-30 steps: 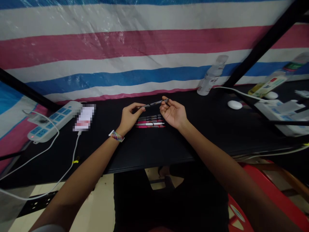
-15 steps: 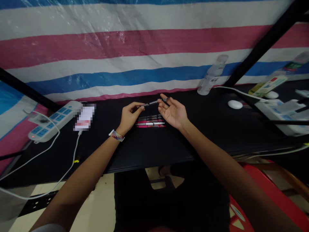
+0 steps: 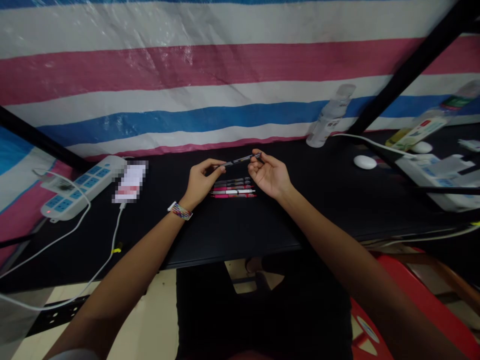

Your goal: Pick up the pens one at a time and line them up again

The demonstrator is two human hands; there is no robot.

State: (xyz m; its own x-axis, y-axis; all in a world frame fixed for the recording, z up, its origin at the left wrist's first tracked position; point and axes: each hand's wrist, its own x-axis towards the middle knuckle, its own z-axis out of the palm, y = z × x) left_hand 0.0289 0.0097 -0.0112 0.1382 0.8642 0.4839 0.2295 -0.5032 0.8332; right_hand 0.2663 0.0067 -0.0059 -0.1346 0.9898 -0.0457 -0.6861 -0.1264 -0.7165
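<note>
A dark pen (image 3: 240, 160) is held up above the black table (image 3: 225, 230), tilted slightly with its right end higher. My left hand (image 3: 202, 182) pinches the pen's left end between thumb and fingertips. At the other end, the thumb and index finger of my right hand (image 3: 272, 175) close on the pen, palm turned up and the remaining fingers loosely curled. Just below, between both hands, several pens lie side by side on the table, among them a white pen (image 3: 234, 191) and a red pen (image 3: 232, 196) nearest me.
To the left are a power strip (image 3: 80, 187), a phone (image 3: 130, 182) and its white cable (image 3: 114, 235). A clear bottle (image 3: 330, 120) stands behind on the right, near a white rounded object (image 3: 365, 162). A red stool (image 3: 420, 295) is at lower right.
My right thumb and index finger have closed on the pen's right end, where the fingers were more spread before. The pen now looks like one unbroken dark length. My left hand stays nearly still.
</note>
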